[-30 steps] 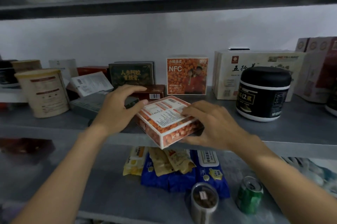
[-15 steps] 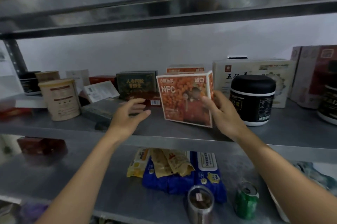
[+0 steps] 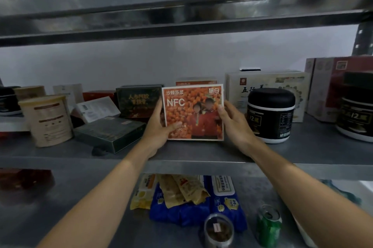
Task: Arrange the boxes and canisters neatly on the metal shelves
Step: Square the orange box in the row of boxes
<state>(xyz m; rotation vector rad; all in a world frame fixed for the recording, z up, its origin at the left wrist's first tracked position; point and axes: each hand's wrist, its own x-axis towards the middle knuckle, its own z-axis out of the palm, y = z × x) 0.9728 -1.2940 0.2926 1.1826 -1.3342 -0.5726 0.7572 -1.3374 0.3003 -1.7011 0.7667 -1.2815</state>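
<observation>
An orange NFC box stands upright on the middle metal shelf, its front facing me. My left hand grips its left edge with the thumb on the front. My right hand holds its right edge. Directly behind it stands a second orange box, of which only the top shows. A black canister is just right of the box, and a beige canister stands at the left.
A dark green box stands behind a flat dark box at left. A cream box and a red-and-white box line the back right, with another black canister. Snack bags, a green can and a jar are on the lower shelf.
The orange box was turned from tilted flat to upright and set down on the shelf in front of the second orange box. My left hand came back onto its left edge.
</observation>
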